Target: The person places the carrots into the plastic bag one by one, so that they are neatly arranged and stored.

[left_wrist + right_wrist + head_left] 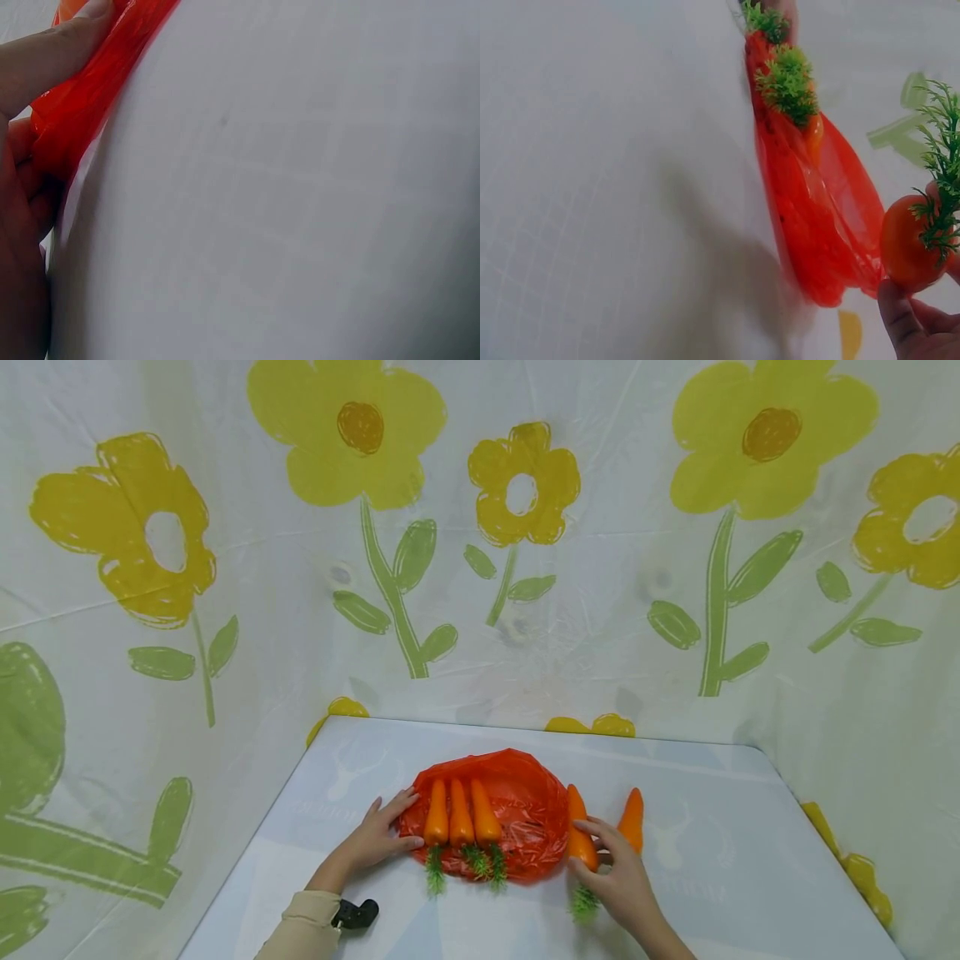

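Note:
A red plastic bag (528,827) lies spread on the table, with three toy carrots (461,817) side by side on its left part, green tops toward me. My left hand (380,833) holds the bag's left edge between thumb and fingers; part of the red film covers its fingers in the left wrist view. At the bag's right edge, my right hand (618,872) grips another carrot (579,831) around its thick end, with its leafy top (941,172) showing in the right wrist view. One more carrot (633,817) lies just beyond the right hand, partly hidden by it.
The pale table (720,893) has faint printed figures. A curtain (600,568) with yellow flowers surrounds its back and sides. A black device (356,914) sits at the left wrist beside the beige sleeve (303,922).

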{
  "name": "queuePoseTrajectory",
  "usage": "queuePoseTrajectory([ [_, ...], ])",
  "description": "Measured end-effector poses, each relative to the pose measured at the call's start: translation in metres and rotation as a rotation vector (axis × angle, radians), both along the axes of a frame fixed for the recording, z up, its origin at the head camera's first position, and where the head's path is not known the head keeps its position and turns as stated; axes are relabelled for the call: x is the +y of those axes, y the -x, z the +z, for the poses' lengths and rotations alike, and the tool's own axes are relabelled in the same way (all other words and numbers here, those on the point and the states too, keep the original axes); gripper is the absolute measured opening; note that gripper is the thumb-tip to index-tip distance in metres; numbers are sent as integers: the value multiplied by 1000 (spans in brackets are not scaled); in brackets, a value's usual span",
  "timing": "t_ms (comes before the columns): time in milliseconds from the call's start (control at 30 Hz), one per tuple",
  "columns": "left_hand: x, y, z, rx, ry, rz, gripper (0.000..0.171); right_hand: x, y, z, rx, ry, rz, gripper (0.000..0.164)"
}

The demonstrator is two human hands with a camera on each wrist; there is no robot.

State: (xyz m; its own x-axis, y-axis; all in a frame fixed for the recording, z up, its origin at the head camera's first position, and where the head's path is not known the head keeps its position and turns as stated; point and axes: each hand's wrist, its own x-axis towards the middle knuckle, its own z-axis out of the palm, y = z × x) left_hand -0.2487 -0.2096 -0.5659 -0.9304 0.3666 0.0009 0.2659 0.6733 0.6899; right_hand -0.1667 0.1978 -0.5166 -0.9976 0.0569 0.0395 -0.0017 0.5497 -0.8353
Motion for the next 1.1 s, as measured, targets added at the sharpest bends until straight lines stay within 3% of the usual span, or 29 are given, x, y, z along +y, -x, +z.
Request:
queuePoseTrajectory([
  [1100,-1,1,-1,6,6,-9,88,-27,5,0,38,50,47,46],
])
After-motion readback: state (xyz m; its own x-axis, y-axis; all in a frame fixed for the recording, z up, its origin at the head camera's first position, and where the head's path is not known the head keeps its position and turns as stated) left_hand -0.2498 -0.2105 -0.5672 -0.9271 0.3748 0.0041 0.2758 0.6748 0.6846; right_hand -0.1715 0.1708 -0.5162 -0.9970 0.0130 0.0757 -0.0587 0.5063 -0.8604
